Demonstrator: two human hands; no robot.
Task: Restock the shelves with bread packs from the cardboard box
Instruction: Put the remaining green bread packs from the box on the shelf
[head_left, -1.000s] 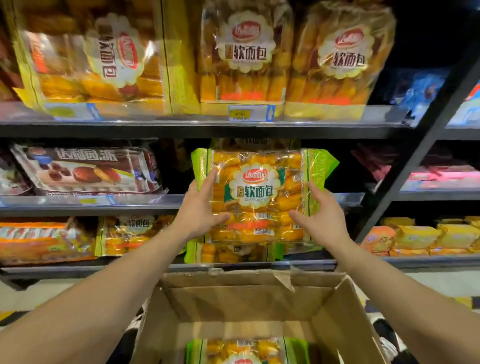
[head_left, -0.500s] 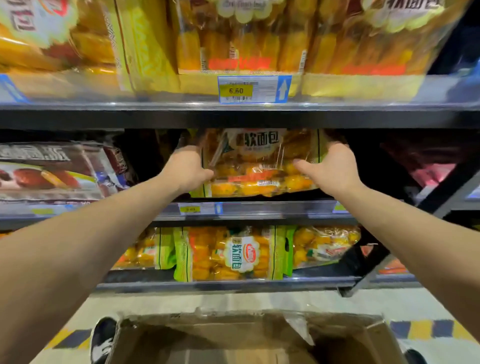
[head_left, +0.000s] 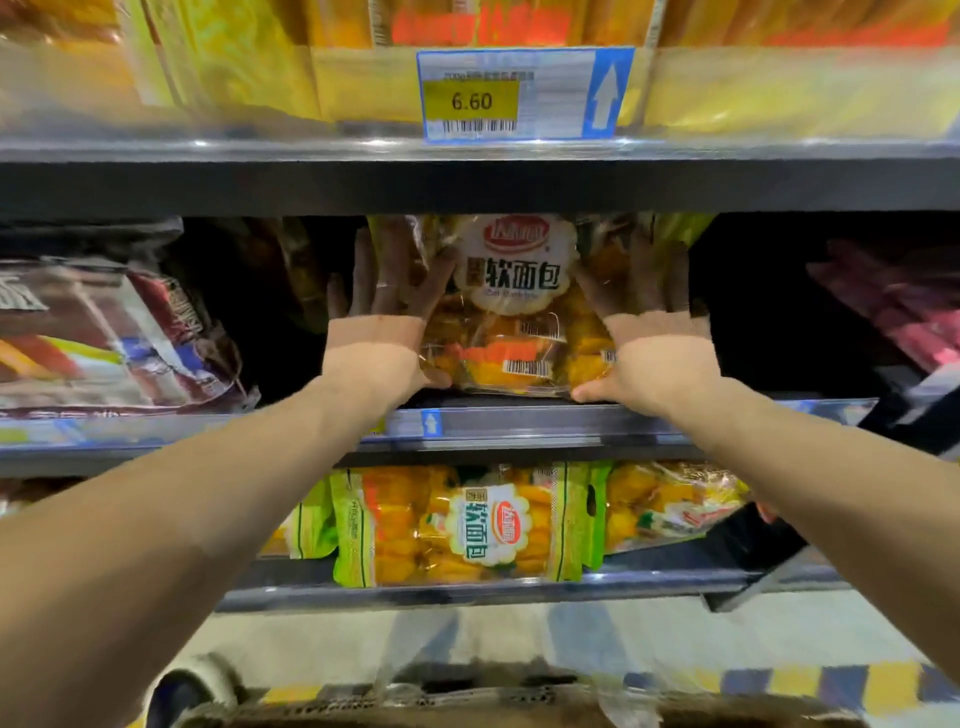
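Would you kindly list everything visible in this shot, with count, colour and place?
shelves: three, dark grey, stacked
bread pack: one, yellow with white label, middle shelf, centre
lower packs: at least three, yellow with green edges, shelf below
top packs: several, yellow, top shelf
brown pack: one, middle shelf, left
pink packs: count unclear, middle shelf, right
price tag: one, blue and yellow, top shelf edge
box: one, brown, bottom edge
hands: two, flat against the bread pack, left hand, right hand
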